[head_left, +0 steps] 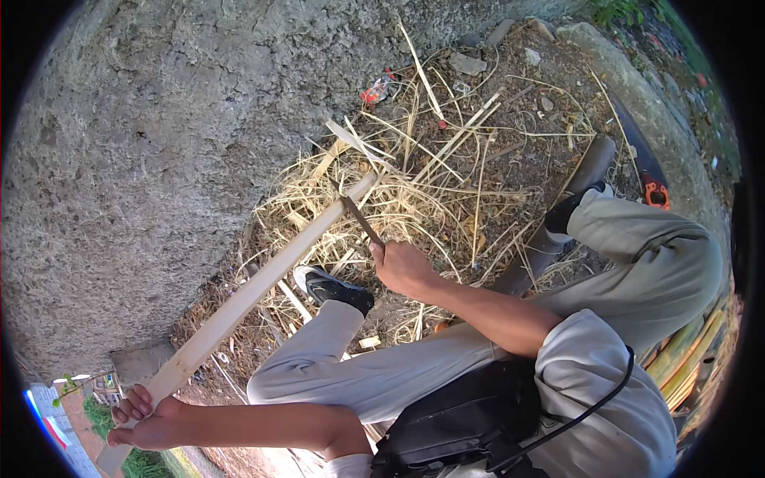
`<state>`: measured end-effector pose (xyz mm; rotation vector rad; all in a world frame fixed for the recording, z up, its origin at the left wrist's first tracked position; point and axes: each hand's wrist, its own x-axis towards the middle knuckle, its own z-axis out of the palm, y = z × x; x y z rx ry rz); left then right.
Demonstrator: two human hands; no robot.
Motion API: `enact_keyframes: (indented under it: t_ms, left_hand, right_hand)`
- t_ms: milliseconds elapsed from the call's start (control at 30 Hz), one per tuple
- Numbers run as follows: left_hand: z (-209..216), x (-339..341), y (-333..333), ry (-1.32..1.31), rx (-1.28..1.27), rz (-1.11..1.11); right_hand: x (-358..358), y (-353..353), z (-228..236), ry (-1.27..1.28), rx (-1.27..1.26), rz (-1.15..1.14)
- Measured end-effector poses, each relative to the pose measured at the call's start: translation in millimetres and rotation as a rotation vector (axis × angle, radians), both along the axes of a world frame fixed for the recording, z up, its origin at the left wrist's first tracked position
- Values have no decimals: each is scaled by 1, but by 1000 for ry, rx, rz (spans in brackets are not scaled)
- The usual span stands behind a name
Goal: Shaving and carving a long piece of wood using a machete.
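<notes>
A long, pale bamboo strip (253, 293) slants from the lower left up to the middle of the view. Near its low end my left hand (145, 418) is wrapped round it. My right hand (402, 267) grips a knife (362, 221), whose dark blade lies across the strip close to its upper end. Thin slivers stand off around that end. Below it, a heap of curled bamboo shavings (343, 239) covers the ground; the knife's handle is mostly hidden in my fist.
A rough grey rock (151, 151) rises along the left. Beyond my right foot lie a dark pole (586, 169) and a handsaw (640, 151) with an orange and black handle. A red wrapper (377, 89) sits by the rock. Split bamboo lengths (687, 362) lie at the right.
</notes>
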<state>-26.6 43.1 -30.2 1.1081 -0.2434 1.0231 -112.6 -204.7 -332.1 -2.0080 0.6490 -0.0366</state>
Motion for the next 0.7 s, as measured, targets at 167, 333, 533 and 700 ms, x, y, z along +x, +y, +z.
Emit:
enact_keyframes:
  t_ms: [167, 333, 533, 700]
  left_hand:
    - [1, 6, 5, 14, 9, 14]
    - [4, 0, -2, 8, 39, -7]
    - [1, -8, -20, 45, -33, 43]
    - [12, -23, -41, -51, -48, 24]
  right_hand:
    - [-8, 30, 21, -141, 90, 96]
    - [-4, 50, 49, -423, 16, 375]
    - [12, -36, -51, 207, 82, 139]
    - [22, -8, -45, 42, 87, 73]
